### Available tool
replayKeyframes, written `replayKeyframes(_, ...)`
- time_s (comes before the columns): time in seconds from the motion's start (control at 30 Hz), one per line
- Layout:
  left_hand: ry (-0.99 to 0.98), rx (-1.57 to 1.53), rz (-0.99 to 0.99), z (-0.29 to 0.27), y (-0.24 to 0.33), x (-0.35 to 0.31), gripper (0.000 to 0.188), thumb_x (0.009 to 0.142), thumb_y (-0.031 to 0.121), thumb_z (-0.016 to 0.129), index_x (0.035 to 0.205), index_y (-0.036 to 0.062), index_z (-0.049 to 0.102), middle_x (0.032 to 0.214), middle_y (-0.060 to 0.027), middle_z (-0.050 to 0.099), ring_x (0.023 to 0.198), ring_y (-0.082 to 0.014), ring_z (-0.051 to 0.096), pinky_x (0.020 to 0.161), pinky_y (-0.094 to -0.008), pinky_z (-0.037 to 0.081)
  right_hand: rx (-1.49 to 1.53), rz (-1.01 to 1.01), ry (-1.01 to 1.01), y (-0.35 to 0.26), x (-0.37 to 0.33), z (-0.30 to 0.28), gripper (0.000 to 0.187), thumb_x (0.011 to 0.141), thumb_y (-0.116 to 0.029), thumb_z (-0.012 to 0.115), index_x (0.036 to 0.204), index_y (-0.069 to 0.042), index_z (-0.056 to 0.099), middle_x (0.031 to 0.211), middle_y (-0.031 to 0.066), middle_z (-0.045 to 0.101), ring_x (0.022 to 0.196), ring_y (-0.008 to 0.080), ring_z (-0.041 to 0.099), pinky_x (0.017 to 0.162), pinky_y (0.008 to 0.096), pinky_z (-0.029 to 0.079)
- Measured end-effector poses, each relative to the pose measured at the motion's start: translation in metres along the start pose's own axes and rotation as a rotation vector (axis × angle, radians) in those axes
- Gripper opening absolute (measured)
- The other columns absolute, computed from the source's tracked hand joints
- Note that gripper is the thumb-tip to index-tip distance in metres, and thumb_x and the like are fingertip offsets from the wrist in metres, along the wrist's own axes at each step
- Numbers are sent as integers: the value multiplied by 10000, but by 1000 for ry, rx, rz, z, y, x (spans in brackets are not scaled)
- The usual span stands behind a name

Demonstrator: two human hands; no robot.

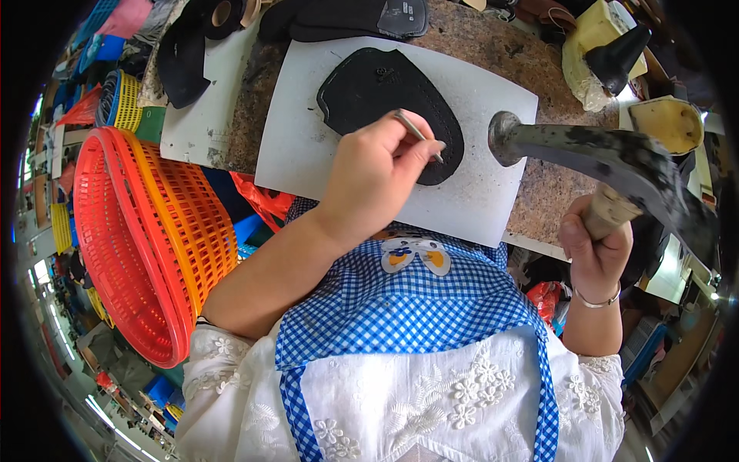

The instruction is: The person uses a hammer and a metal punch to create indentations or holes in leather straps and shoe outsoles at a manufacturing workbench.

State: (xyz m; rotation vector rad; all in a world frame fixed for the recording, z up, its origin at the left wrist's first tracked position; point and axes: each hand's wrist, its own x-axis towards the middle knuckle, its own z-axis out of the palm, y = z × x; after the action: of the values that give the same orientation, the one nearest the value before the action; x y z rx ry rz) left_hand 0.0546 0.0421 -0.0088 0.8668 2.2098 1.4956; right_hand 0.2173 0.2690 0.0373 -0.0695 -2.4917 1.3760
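My left hand (382, 165) is closed round a thin metal punch (412, 128). Its lower end points down at the right edge of a black shoe-upper piece (377, 88), where a line of small marks follows the rim. The piece lies flat on a white board (477, 85). My right hand (599, 245) grips the wooden handle of a hammer (585, 146), raised to the right of the board. The hammer's round striking face is turned toward the left hand and stands apart from the punch. The tip of the punch is partly covered by my fingers.
Stacked red and orange plastic baskets (142, 246) stand at the left beside the speckled worktable (539, 200). Black pieces (346, 19) lie along the far edge, with a tape roll (225, 17) at far left. A yellowish container (596, 46) sits at far right.
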Motion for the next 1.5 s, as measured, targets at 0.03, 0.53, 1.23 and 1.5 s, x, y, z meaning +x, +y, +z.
replayKeyframes(0.03,-4,-110,-77,-4,-1,-3,59,905,64,613,920,9,594,879,-75,672,706,-94,631,590,-236,498,-60,54,-22,3,-3,1,168,931,-55,537,785,22,506,698,52,526,481,57,429,416,203,309)
replayKeyframes(0.53,-239,814,570,-2,20,-18,120,689,108,605,767,20,581,908,-124,632,885,-259,619,750,-366,501,520,739,303,28,-46,28,200,987,-168,508,819,-62,483,603,-9,432,462,53,375,427,192,322)
replayKeyframes(1.23,114,-72,-65,-53,-2,-49,143,858,25,668,963,-45,600,869,-99,639,685,-140,634,621,-218,508,307,635,97,29,-68,30,148,957,-79,528,834,2,507,610,2,487,452,55,416,428,193,339)
replayKeyframes(1.5,-40,-204,-12,-45,-13,-38,162,939,2,537,1095,-42,539,1037,-148,633,961,-168,642,804,-233,507,510,808,166,24,-70,40,163,961,-111,545,851,4,507,568,11,474,433,68,402,404,209,311)
